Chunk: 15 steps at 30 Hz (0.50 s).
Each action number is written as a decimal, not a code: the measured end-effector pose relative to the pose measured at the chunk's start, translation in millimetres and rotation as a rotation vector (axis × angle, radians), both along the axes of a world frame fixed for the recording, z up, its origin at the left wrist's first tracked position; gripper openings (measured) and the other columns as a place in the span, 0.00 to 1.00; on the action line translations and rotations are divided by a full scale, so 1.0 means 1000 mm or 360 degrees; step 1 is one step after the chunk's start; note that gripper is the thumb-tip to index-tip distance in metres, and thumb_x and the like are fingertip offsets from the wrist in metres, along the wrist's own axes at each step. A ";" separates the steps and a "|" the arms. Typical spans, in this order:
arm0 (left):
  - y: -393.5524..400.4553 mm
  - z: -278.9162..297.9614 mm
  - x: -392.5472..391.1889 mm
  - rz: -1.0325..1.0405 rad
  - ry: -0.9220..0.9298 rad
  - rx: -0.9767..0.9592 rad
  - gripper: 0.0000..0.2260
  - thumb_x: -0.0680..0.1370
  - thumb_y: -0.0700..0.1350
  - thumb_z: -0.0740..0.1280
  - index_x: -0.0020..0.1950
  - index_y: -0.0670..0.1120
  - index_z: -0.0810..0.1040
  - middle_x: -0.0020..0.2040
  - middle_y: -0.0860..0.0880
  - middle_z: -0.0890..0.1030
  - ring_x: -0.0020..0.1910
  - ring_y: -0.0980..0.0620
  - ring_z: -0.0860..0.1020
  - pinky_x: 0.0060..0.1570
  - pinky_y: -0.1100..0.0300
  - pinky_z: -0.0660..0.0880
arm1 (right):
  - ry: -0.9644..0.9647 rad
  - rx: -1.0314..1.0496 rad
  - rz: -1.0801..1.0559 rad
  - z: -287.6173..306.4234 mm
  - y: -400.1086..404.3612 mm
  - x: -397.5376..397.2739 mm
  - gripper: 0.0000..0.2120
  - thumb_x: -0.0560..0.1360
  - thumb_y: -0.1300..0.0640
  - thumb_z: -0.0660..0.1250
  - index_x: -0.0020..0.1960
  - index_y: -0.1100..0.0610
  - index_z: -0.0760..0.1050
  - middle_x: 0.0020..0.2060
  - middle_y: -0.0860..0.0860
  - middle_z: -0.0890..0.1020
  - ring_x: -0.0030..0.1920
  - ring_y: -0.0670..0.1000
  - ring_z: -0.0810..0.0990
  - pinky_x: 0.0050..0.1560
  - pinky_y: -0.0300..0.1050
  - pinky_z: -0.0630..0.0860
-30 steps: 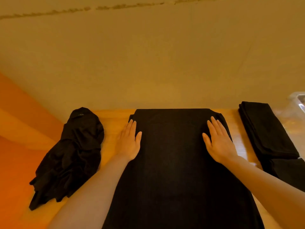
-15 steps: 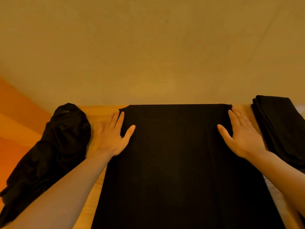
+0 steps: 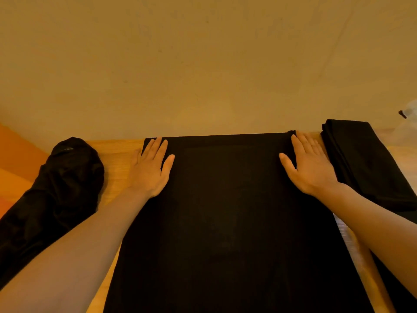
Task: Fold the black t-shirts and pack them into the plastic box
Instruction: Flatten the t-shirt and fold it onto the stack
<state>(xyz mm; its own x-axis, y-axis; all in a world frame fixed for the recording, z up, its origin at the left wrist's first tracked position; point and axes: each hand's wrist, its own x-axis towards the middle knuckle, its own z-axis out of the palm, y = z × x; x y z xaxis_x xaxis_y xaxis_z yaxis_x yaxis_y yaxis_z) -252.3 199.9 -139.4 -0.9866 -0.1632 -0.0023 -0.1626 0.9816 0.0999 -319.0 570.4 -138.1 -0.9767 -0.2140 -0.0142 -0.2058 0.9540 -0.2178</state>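
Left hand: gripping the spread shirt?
No, the left hand lies flat with straight fingers on the left edge of the spread black t-shirt, partly on the table.

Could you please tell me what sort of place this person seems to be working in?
Probably a room at home, though I can't be sure: a wooden table pushed against a plain wall, with a spread t-shirt, a folded t-shirt and a crumpled pile.

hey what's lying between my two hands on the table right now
In the head view, only the flat black t-shirt lies between the left hand and right hand; both rest flat on its far corners.
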 end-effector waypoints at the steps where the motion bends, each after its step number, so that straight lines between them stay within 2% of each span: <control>1: 0.005 0.001 0.009 -0.0039 0.0066 0.0067 0.30 0.81 0.62 0.39 0.79 0.50 0.54 0.79 0.51 0.52 0.78 0.55 0.47 0.75 0.52 0.44 | 0.0059 -0.0036 0.0055 0.003 -0.001 0.010 0.32 0.81 0.42 0.48 0.78 0.59 0.51 0.78 0.54 0.51 0.78 0.50 0.44 0.76 0.46 0.42; 4: 0.019 0.004 0.047 -0.0232 0.0117 0.0230 0.30 0.80 0.62 0.41 0.78 0.51 0.58 0.78 0.53 0.55 0.77 0.58 0.51 0.75 0.53 0.47 | 0.0067 -0.0030 0.0177 0.011 -0.006 0.051 0.30 0.80 0.42 0.49 0.78 0.56 0.54 0.77 0.51 0.54 0.77 0.49 0.47 0.76 0.47 0.44; 9: 0.020 -0.002 0.125 -0.0397 0.0023 0.0198 0.27 0.80 0.64 0.43 0.77 0.55 0.56 0.78 0.58 0.52 0.77 0.61 0.48 0.75 0.57 0.48 | -0.0174 0.0008 0.0231 -0.003 0.002 0.122 0.36 0.74 0.34 0.35 0.78 0.49 0.42 0.77 0.45 0.42 0.76 0.44 0.36 0.74 0.42 0.36; 12: 0.010 -0.006 0.157 -0.0305 0.0004 0.0187 0.28 0.79 0.65 0.42 0.77 0.55 0.55 0.78 0.57 0.52 0.77 0.62 0.46 0.75 0.60 0.44 | -0.0131 -0.0009 0.0122 -0.005 0.009 0.148 0.34 0.75 0.34 0.35 0.77 0.48 0.41 0.76 0.43 0.41 0.75 0.42 0.36 0.73 0.40 0.34; 15: 0.000 -0.003 0.170 -0.0199 -0.0001 0.0191 0.31 0.78 0.65 0.41 0.77 0.53 0.56 0.78 0.55 0.54 0.77 0.59 0.47 0.75 0.59 0.44 | -0.0127 -0.0045 0.0082 0.001 0.009 0.164 0.31 0.80 0.37 0.42 0.78 0.49 0.44 0.77 0.44 0.44 0.75 0.42 0.37 0.72 0.39 0.34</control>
